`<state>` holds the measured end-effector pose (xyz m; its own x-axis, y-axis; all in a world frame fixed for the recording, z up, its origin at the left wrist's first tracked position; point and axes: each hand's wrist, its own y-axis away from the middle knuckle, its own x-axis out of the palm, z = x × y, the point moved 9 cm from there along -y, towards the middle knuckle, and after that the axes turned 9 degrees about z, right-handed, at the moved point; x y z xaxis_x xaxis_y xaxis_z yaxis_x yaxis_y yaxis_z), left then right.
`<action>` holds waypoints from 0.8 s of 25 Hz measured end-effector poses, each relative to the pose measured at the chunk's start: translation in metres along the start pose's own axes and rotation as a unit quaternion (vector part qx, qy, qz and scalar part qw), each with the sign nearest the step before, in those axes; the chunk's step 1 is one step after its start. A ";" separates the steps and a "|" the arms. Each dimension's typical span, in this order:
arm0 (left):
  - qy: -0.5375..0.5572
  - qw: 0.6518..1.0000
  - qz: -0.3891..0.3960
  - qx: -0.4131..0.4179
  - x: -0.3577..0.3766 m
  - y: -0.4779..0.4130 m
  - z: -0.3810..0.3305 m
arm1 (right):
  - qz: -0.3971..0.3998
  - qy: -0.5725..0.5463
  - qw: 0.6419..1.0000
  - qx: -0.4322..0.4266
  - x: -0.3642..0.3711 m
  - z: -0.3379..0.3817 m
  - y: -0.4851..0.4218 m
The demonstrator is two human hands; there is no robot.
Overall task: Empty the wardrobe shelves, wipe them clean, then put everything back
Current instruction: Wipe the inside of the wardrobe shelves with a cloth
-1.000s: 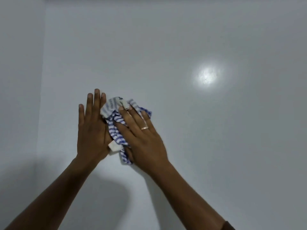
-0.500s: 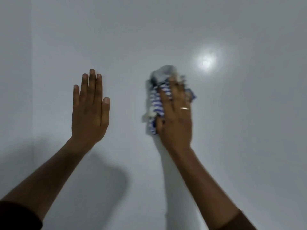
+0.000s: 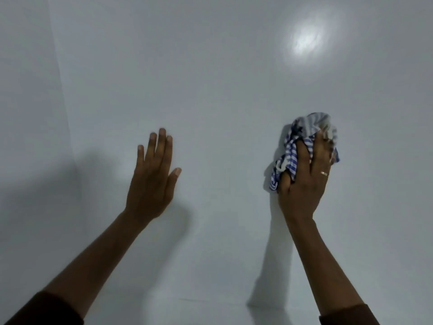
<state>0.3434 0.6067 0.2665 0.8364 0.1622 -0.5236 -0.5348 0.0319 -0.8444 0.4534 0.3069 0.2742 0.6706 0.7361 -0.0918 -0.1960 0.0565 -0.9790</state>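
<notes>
A: Where is the cloth (image 3: 304, 141)?

B: Bunched under the right hand (image 3: 304, 181), against the white panel (image 3: 210, 90). Its grey end sticks out past the fingertips; the blue-and-white striped part spills out on the thumb side and hangs down just below the thumb.

A: How do the fingers (image 3: 318, 148) lie on it?

B: Laid over the wad and bent slightly round it, with the thumb tucked into the folds, so the hand grips the cloth while pressing it to the panel. A ring (image 3: 324, 173) sits on one finger.

A: And the left hand (image 3: 152, 181)?

B: Flat and relaxed, fingers straight and close together, thumb out to the side, holding nothing. Whether the palm touches the panel I cannot tell. It is well apart from the cloth.

A: Anything else?

B: A bright glare spot (image 3: 304, 38) on the panel, far above the right fingertips. A side wall (image 3: 28, 90) meets the panel beyond the left hand's little finger. Dark sleeves (image 3: 346, 315) show at both forearms.
</notes>
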 end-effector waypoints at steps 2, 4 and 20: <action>0.025 0.998 -0.027 -0.044 0.014 0.013 -0.012 | 0.002 -0.031 0.999 -0.030 0.011 0.027 0.007; 0.033 0.996 -0.049 -0.068 0.017 0.013 -0.014 | 0.039 -0.062 0.989 -0.129 0.032 0.084 0.019; -0.006 0.996 -0.063 -0.055 0.015 0.009 -0.010 | 0.037 -0.053 0.996 -0.061 0.029 0.042 0.045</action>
<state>0.3523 0.5995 0.2504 0.8945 0.1752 -0.4113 -0.4081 -0.0554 -0.9112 0.4345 0.3592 0.2355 0.5770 0.8026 -0.1510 -0.1492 -0.0782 -0.9857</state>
